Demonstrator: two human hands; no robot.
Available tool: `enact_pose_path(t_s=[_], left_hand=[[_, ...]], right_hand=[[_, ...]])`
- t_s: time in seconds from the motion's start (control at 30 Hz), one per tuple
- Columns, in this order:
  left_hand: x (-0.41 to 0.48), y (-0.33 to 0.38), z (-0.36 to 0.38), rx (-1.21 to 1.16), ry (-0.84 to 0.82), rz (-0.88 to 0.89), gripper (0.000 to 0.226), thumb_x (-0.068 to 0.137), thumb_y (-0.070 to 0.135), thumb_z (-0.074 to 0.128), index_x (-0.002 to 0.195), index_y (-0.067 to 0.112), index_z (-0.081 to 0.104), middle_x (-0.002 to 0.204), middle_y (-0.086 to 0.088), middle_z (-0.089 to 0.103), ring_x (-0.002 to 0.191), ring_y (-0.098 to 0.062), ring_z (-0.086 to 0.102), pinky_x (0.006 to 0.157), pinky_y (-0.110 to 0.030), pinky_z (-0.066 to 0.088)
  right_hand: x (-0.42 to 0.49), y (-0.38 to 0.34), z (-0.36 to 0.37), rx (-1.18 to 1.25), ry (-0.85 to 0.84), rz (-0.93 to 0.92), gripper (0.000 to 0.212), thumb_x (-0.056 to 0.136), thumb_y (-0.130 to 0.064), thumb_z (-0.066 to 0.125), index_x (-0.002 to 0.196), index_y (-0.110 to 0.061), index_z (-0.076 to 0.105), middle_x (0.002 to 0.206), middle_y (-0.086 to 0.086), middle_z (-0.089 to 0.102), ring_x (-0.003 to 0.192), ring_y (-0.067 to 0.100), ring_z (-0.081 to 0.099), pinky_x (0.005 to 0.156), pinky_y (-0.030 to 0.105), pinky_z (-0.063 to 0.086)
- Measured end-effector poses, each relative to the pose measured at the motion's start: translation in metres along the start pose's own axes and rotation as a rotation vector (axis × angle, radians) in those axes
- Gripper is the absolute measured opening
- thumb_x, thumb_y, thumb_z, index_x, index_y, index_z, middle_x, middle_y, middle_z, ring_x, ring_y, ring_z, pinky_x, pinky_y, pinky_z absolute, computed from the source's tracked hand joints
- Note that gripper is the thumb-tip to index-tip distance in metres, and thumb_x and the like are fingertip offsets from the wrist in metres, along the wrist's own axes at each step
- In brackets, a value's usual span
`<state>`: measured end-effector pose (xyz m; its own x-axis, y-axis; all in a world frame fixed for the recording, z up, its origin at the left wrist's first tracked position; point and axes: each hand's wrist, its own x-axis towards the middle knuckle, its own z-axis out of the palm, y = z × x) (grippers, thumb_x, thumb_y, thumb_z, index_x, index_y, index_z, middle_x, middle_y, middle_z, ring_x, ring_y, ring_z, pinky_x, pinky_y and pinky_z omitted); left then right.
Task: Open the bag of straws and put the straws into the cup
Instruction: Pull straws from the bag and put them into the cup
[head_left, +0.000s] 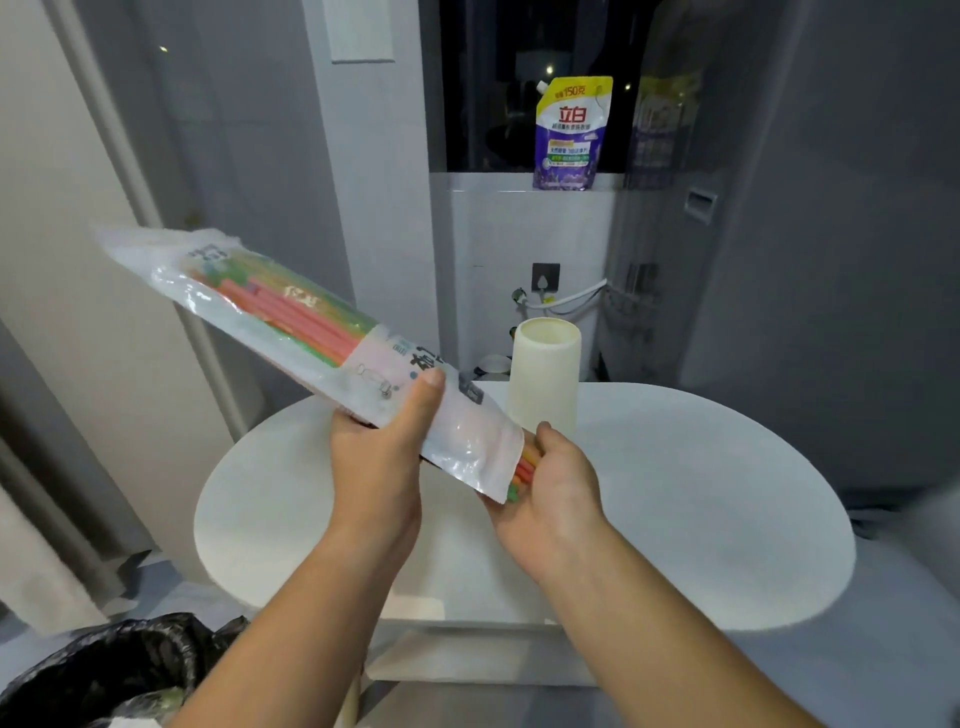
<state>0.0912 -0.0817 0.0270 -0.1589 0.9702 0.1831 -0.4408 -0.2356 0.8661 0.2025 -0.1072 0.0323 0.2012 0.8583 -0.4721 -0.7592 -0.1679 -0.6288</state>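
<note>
A black bin liner sits at the lower left, nearest the person. Both forearms reach up over a round white table.

The left hand grips the bag from below near its lower end, with the thumb pressed flat on top of the printed plastic and the fingers hidden under it. The bag is held in the air above the table's near-left part. It tilts, with its sealed end high to the left and its open mouth low to the right.

The right hand is cupped at that mouth, thumb above and fingers beneath. It closes round the tips of the straws that poke out of the plastic. The rest of the straws, pink, orange and green, lie inside the bag and show through its clear middle.

The cup, a tall cream cylinder, stands upright on the far part of the table just behind the right hand, its opening facing up.

Beyond it is a white wall with a dark socket and a cable. Higher up, a purple and yellow pouch stands on a ledge in front of a dark window.
</note>
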Motion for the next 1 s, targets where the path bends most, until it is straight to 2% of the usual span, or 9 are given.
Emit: enact_pose_path(t_s=[0.13,0.2,0.33,0.4,0.5,0.6,0.77,0.9,1.0], left_hand=[[0.008,-0.002,-0.006,-0.122,-0.08,-0.268,0.037,0.09,0.017,0.07,0.126,0.009,0.066,0.114,-0.01,0.077,0.107,-0.026,0.074,0.089,-0.044,0.06],[0.011,-0.003,-0.007,-0.169,-0.091,-0.338,0.028,0.094,0.018,0.067,0.121,0.014,0.068,0.109,-0.006,0.078,0.099,-0.021,0.076,0.083,-0.042,0.062],[0.012,0.0,-0.008,-0.24,-0.01,-0.346,0.034,0.095,0.018,0.067,0.128,0.017,0.064,0.113,-0.005,0.078,0.099,-0.019,0.076,0.086,-0.046,0.062],[0.009,0.001,-0.009,-0.25,0.014,-0.351,0.037,0.094,0.017,0.067,0.131,0.017,0.062,0.114,-0.006,0.078,0.097,-0.019,0.077,0.086,-0.047,0.061],[0.006,0.001,-0.013,-0.264,0.035,-0.366,0.04,0.094,0.017,0.068,0.134,0.016,0.061,0.115,-0.007,0.078,0.095,-0.019,0.077,0.081,-0.045,0.063],[0.004,0.003,-0.017,-0.287,0.059,-0.377,0.04,0.093,0.017,0.069,0.133,0.016,0.062,0.111,-0.006,0.079,0.092,-0.018,0.077,0.08,-0.043,0.063],[0.005,0.01,-0.023,-0.364,0.092,-0.361,0.044,0.092,0.016,0.07,0.135,0.017,0.061,0.118,-0.007,0.077,0.102,-0.022,0.076,0.085,-0.046,0.062],[0.0,0.01,-0.021,-0.347,0.064,-0.333,0.037,0.093,0.016,0.069,0.129,0.018,0.063,0.118,-0.008,0.077,0.094,-0.02,0.077,0.081,-0.044,0.063],[-0.004,0.008,-0.018,-0.34,0.056,-0.332,0.039,0.092,0.016,0.069,0.13,0.017,0.063,0.115,-0.007,0.077,0.092,-0.019,0.077,0.079,-0.043,0.063]], right_hand=[[0.007,-0.011,-0.003,-0.106,0.006,-0.143,0.032,0.105,-0.026,0.044,0.102,-0.005,0.068,0.086,0.012,0.07,0.075,0.024,0.065,0.073,0.036,0.054],[0.01,-0.016,-0.006,-0.221,-0.015,-0.233,0.034,0.105,-0.03,0.044,0.098,-0.007,0.069,0.079,0.009,0.069,0.066,0.019,0.065,0.071,0.037,0.053],[0.013,-0.021,-0.016,-0.671,-0.034,-0.499,0.039,0.1,-0.04,0.051,0.094,-0.007,0.07,0.083,0.009,0.073,0.069,0.017,0.066,0.06,0.029,0.054],[0.014,-0.023,-0.02,-0.741,-0.04,-0.587,0.036,0.097,-0.039,0.057,0.09,-0.007,0.069,0.079,0.009,0.071,0.066,0.015,0.063,0.057,0.026,0.049],[0.013,-0.026,-0.02,-0.778,-0.069,-0.661,0.022,0.096,-0.028,0.063,0.087,-0.009,0.072,0.071,0.004,0.067,0.057,0.005,0.059,0.051,0.019,0.046],[0.012,-0.03,-0.02,-0.76,-0.082,-0.666,0.018,0.097,-0.016,0.062,0.088,-0.003,0.071,0.064,0.004,0.059,0.044,0.002,0.049,0.046,0.015,0.043],[0.013,-0.036,-0.022,-0.689,-0.086,-0.627,0.014,0.095,-0.021,0.065,0.095,-0.009,0.072,0.066,0.007,0.064,0.055,0.014,0.055,0.06,0.026,0.051],[0.01,-0.034,-0.019,-0.645,-0.168,-0.557,0.024,0.091,-0.03,0.07,0.095,-0.006,0.071,0.073,0.007,0.065,0.058,0.014,0.057,0.054,0.024,0.049],[0.009,-0.031,-0.019,-0.708,-0.177,-0.593,0.01,0.09,-0.021,0.072,0.09,-0.011,0.075,0.074,0.006,0.066,0.056,0.012,0.055,0.057,0.023,0.05]])
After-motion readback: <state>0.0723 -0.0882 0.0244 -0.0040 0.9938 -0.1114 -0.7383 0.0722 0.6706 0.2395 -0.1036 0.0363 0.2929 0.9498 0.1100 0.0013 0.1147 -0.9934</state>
